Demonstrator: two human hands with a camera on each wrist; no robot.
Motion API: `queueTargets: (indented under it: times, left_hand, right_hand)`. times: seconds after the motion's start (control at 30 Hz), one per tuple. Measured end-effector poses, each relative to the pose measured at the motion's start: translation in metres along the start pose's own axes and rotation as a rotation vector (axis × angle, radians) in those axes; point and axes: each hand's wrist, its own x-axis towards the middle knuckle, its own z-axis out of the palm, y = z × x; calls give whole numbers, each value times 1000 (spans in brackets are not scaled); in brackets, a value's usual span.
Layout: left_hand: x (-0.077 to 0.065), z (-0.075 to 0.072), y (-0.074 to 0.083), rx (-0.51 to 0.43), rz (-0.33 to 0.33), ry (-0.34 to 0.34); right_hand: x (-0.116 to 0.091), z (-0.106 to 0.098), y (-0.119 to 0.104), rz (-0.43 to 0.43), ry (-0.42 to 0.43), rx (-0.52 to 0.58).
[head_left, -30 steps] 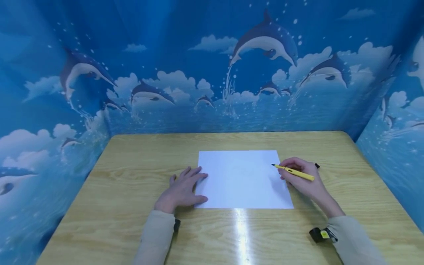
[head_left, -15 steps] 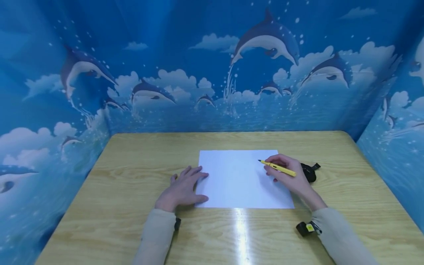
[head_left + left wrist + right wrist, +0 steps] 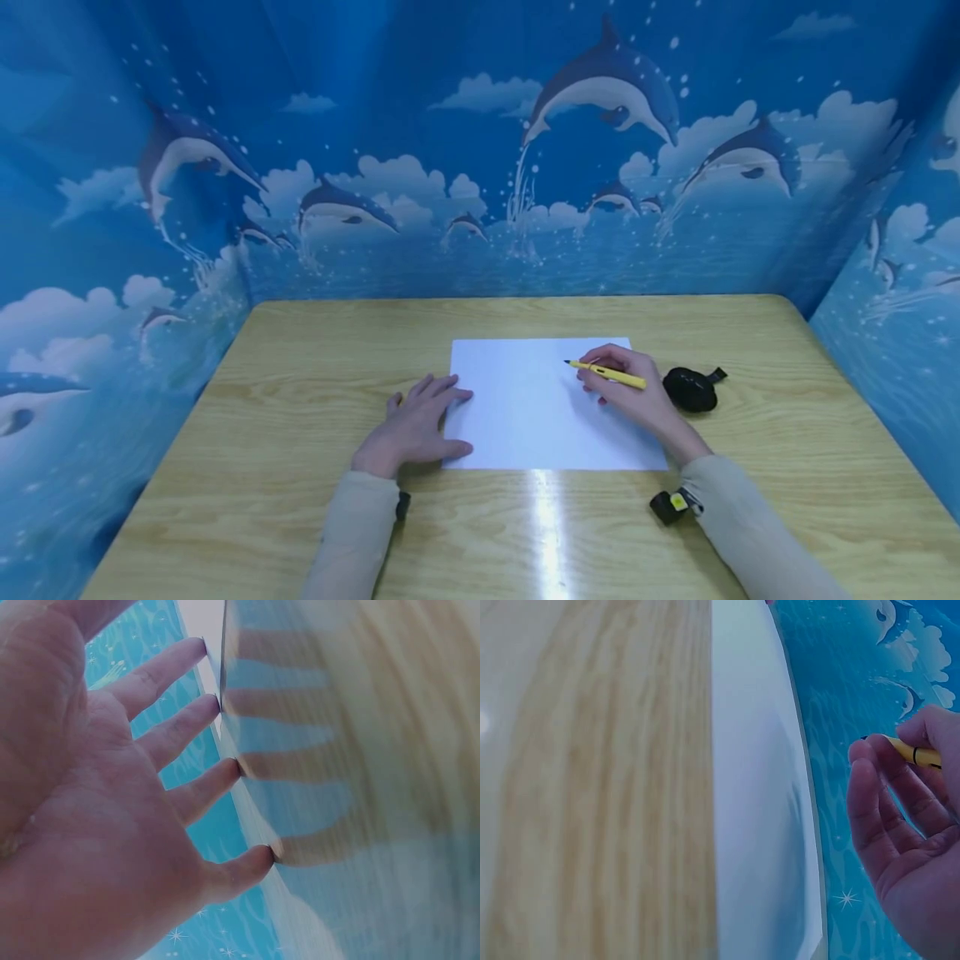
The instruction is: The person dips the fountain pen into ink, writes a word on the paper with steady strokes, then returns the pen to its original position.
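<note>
A white sheet of paper (image 3: pixel 517 417) lies on the wooden table, with no marks that I can make out. My left hand (image 3: pixel 412 421) rests at its left edge, fingers spread; in the left wrist view the fingertips (image 3: pixel 229 771) touch the tabletop. Over the right part of the sheet, my right hand (image 3: pixel 626 387) pinches a yellow fountain pen (image 3: pixel 618 377) between thumb and fingers. The pen's dark nib points left and appears to be above the paper. In the right wrist view the hand (image 3: pixel 907 832) is raised off the sheet, the yellow barrel (image 3: pixel 922 756) partly hidden by the fingers.
A small black rounded pouch (image 3: pixel 690 390) with a short tab sits right of the paper, beside my right hand. Blue dolphin-printed curtains (image 3: pixel 420 242) stand behind the table (image 3: pixel 322 350) and along both sides. Each wrist wears a small black camera.
My right hand has moved left over the paper with the pen, uncovering the black pouch that it mostly hid before. The left hand has stayed in place on the paper's left edge.
</note>
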Motion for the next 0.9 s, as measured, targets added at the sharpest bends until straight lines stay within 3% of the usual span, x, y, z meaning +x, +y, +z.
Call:
queueTargets:
  times: [0.9]
  left_hand:
    - [3,0,0,-4,-28,-3]
  right_hand:
    - [18,27,-5,15,-81,31]
